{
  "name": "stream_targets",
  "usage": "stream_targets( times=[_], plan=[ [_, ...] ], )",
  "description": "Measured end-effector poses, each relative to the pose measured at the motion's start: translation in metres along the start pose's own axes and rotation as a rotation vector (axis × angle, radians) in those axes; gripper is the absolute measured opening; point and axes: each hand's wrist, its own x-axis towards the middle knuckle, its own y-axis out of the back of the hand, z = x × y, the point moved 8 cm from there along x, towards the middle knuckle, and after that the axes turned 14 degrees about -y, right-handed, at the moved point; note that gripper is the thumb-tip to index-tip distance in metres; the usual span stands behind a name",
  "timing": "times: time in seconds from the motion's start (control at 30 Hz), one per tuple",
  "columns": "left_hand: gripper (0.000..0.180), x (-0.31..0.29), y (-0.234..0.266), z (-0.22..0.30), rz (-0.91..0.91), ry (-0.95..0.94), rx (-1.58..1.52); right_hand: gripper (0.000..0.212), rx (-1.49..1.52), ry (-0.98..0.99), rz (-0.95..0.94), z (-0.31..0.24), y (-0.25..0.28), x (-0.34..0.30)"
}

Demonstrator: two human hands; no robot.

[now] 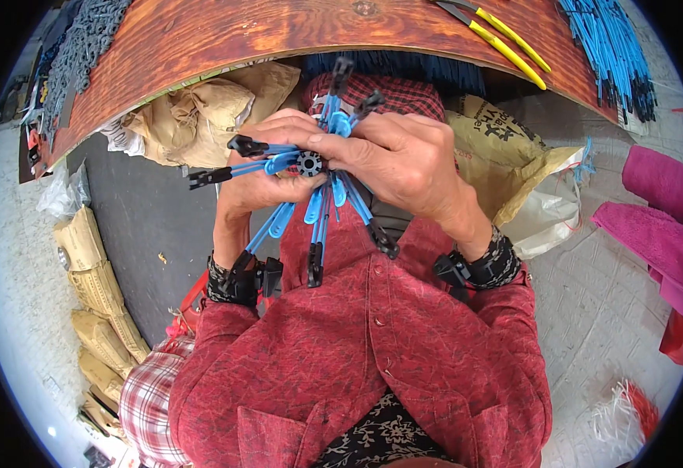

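Note:
Both hands are at chest height over my lap, closed round a frame of blue arms (336, 191) that looks like an umbrella frame. Its arms fan out from a black notched hub (309, 162) and carry black end pieces (315, 265). From the left, my left hand (257, 191) grips the frame beside the hub, its thumb just below it. My right hand (408, 160) pinches a blue arm close to the hub's right side, thumb and forefinger together. Some fingers of both hands are hidden behind the frame.
A wooden table (255, 31) curves across the far side. On it lie yellow-handled pliers (505, 54), blue rods with black tips (610, 54) and a grey chain-like heap (84, 47). A paper sack (497, 152) stands at right, crumpled brown paper (193, 117) at left, pink cloth (649, 242) far right.

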Motion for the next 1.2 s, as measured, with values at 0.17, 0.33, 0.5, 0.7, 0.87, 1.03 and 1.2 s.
stream_targets(
  times=[0.17, 0.33, 0.5, 0.7, 0.87, 1.03, 1.2],
  plan=[
    [0.033, 0.004, -0.005, 0.0, -0.019, -0.108, -0.046, 0.017, 0.111, 0.014, -0.054, 0.005, 0.006, 0.002],
    [0.029, 0.004, -0.007, -0.004, 0.015, 0.01, -0.164, 0.013, 0.243, -0.137, -0.047, 0.008, 0.003, 0.005],
    [0.069, -0.016, -0.009, -0.018, 0.094, 0.146, -0.436, 0.007, 0.599, -0.541, -0.185, 0.027, -0.021, -0.014],
    [0.084, -0.024, 0.007, -0.024, 0.29, 0.24, -0.374, 0.01, 0.797, -0.674, -0.154, 0.036, -0.043, -0.019],
    [0.094, -0.03, 0.03, -0.01, 0.462, -0.006, 0.065, 0.008, 0.822, -0.751, -0.14, 0.041, -0.048, -0.017],
    [0.067, -0.051, 0.037, 0.019, 0.784, 0.077, 0.367, 0.008, 0.829, -0.786, -0.075, 0.045, -0.051, -0.016],
    [0.033, -0.069, 0.022, -0.003, 0.774, 0.33, 0.002, 0.009, 0.73, -0.738, -0.054, 0.036, -0.049, -0.008]
  ],
)
